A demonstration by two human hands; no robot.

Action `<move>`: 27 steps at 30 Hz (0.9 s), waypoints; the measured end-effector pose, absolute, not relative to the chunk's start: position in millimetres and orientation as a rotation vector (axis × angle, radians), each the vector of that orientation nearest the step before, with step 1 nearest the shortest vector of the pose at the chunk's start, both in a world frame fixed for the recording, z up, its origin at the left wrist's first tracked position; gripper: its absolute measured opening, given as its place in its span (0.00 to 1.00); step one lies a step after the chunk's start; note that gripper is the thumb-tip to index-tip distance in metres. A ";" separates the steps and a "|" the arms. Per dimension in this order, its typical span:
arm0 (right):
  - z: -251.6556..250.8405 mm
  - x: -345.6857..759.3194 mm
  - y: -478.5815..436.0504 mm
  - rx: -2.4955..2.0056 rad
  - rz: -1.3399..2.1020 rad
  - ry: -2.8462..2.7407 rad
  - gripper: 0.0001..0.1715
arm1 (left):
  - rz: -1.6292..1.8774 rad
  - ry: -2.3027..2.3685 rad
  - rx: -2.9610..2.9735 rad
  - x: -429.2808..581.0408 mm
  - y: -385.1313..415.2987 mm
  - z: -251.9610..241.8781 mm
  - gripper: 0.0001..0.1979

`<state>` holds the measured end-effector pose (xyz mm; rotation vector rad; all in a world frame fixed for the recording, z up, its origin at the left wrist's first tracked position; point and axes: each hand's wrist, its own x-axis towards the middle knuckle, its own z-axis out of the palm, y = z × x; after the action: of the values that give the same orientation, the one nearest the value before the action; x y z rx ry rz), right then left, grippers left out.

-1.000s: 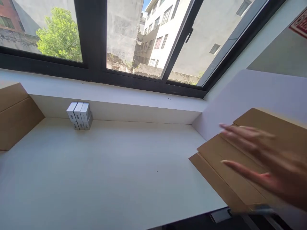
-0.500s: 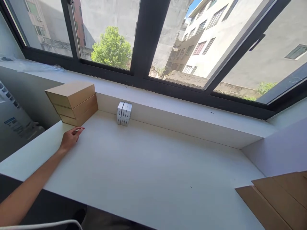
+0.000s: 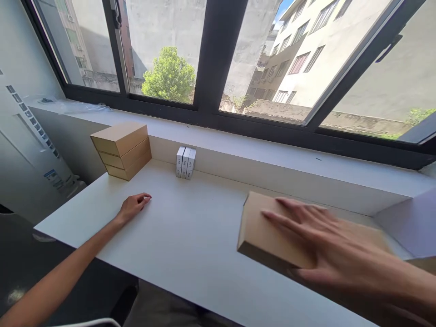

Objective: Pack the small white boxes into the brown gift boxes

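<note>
My right hand (image 3: pixel 327 240), blurred by motion, grips a flat brown cardboard box (image 3: pixel 254 227) from above, fingers spread over its top and thumb along the near side. The box is over the right half of the white table (image 3: pixel 190 236). On the left part of the table rests my left hand (image 3: pixel 133 208), its fingers curled together with nothing visible in them. Behind it, a stack of brown cardboard boxes (image 3: pixel 123 152) stands at the table's back left corner. To the right of the stack are three small white boxes (image 3: pixel 185 162), upright side by side against the ledge.
A window sill (image 3: pixel 238 147) runs along the back under a dark window frame (image 3: pixel 211 91). Clear plastic wrap (image 3: pixel 78 106) lies on the sill's left end. More brown cardboard (image 3: pixel 424 263) shows at the right edge. A large wrapped white object (image 3: pixel 30 145) stands left of the table.
My right hand has come into view from the right, holding a cardboard box. My left hand has shifted right and away from the stack. The view has turned slightly.
</note>
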<state>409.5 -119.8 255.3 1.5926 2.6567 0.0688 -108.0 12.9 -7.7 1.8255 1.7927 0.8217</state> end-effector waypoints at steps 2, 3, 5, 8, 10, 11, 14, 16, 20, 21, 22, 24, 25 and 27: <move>215.7 359.0 -113.1 1.423 -0.169 2.606 0.60 | 0.801 1.741 1.908 -92.4 -3.4 -6.2 0.24; 197.7 336.9 -109.4 1.362 -0.250 2.626 0.60 | 0.798 1.720 1.938 -85.3 -12.2 -4.8 0.23; 166.9 303.6 -102.2 1.297 -0.359 2.685 0.61 | 0.777 1.675 1.958 -72.0 -30.5 -1.0 0.23; 132.8 282.4 -94.3 1.278 -0.456 2.735 0.59 | 0.731 1.586 1.917 -53.3 -56.5 4.1 0.23; 117.3 285.4 -93.3 1.289 -0.493 2.804 0.56 | 0.709 1.526 1.893 -41.5 -70.7 5.7 0.23; 111.7 291.8 -94.8 1.334 -0.492 2.874 0.54 | 0.705 1.511 1.884 -36.1 -76.6 6.2 0.24; 102.0 326.8 -106.5 1.846 -0.488 3.061 0.39 | 0.696 1.528 1.852 -22.4 -89.2 8.8 0.25; 99.1 355.2 -117.6 2.389 -0.655 2.908 0.27 | 0.685 1.521 1.825 -13.5 -93.8 13.3 0.25; 90.5 386.1 -136.0 2.671 -1.430 2.344 0.27 | 0.662 1.223 1.733 9.8 -95.9 27.7 0.25; 87.5 385.7 -139.0 2.609 -1.622 2.258 0.27 | 0.653 1.157 1.687 15.9 -95.4 31.6 0.24; 84.7 382.8 -141.5 2.551 -1.789 2.187 0.28 | 0.643 1.122 1.642 21.2 -94.7 35.5 0.24; 80.9 373.2 -144.5 2.490 -2.052 2.026 0.31 | 0.613 1.112 1.553 28.0 -92.7 43.8 0.23; 80.3 368.3 -145.4 2.483 -2.153 1.936 0.32 | 0.587 1.109 1.505 29.2 -91.5 48.5 0.23; 81.6 360.7 -146.7 2.457 -2.321 1.775 0.32 | 0.524 1.091 1.408 27.4 -89.2 59.4 0.23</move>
<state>360.7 -146.7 81.6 2.4567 1.7747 -2.3215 27.4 -89.2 59.4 1.4080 1.0906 0.5243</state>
